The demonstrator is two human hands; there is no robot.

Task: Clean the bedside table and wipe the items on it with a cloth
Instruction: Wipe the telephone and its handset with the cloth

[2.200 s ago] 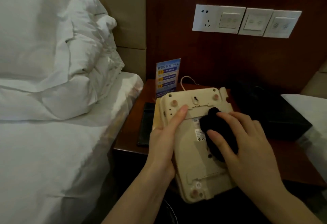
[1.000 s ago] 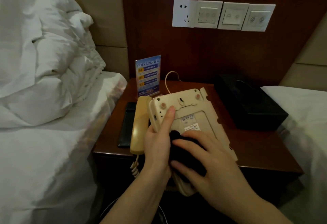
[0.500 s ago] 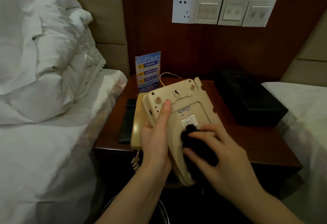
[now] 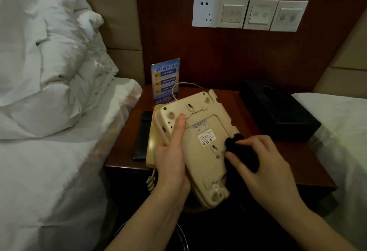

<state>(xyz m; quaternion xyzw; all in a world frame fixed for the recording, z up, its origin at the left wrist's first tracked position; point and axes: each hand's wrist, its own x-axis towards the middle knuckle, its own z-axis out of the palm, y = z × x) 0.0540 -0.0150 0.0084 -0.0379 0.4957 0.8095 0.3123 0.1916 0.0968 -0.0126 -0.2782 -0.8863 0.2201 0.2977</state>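
Nearest, the left hand (image 4: 172, 157) grips the cream telephone base (image 4: 200, 141) by its left edge, thumb laid flat along the upturned underside and the other fingers curled out of sight beneath. The base is held tilted above the near part of the bedside table (image 4: 309, 163), underside facing up, its near end overhanging the table's front edge. The right hand (image 4: 264, 163) presses a dark cloth (image 4: 241, 152) against the right side of that underside, fingers bent over the bunched fabric and holding it down.

To wipe well here, the left grip should stay firm so the base does not rock under the strokes. The cloth, I judge, should run in overlapping passes from the label (image 4: 204, 134) toward the edges, working into the mounting slots and round the rubber feet where dust gathers. The coiled cord (image 4: 150, 181) hangs off the near left; keep it slack and avoid tugging.

Further back on the left, the handset (image 4: 150, 147) lies on the table beside a dark flat remote (image 4: 143, 135). Beyond stands a blue info card (image 4: 165, 81), and on the far right a black tissue box (image 4: 278, 111). These, and the tabletop, seem yet to be wiped.
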